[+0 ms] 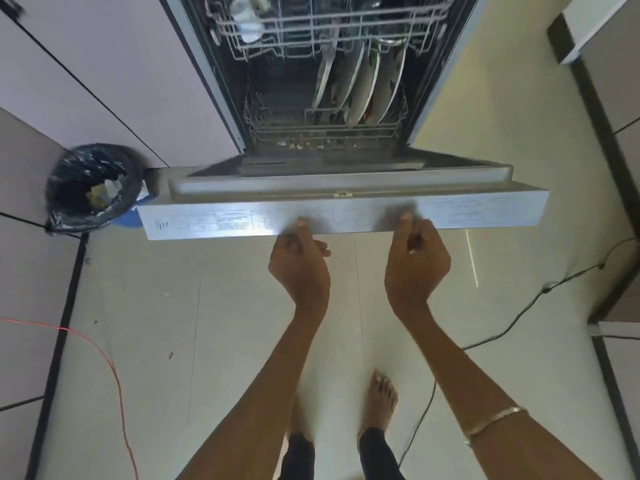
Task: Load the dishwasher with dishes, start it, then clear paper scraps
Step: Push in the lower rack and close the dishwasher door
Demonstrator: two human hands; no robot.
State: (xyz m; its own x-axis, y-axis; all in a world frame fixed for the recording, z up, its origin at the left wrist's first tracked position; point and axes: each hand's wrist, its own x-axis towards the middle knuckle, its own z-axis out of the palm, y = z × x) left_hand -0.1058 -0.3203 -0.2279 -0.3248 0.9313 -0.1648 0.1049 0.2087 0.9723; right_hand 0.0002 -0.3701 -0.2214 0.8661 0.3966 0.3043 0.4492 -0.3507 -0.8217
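Both hands are on the front edge of the dishwasher door (341, 211), which is hanging partly open. The left hand (300, 259) has its thumb on the control strip with the fingers curled under the lip, and the right hand (417, 259) grips the same way just beside it. Plates (360, 83) are standing on edge in the lower rack (322, 128), with more stuff in the upper rack (323, 27), so loading looks about done and I'd guess the door is about to be shut. Main risks: the lower rack looks close to the door line, so if it isn't pushed fully in the door could bump it and rattle the plates. A thumb could also hit a button by accident. The paper bits on the floor (242, 306) still need clearing into the bin (91, 185).
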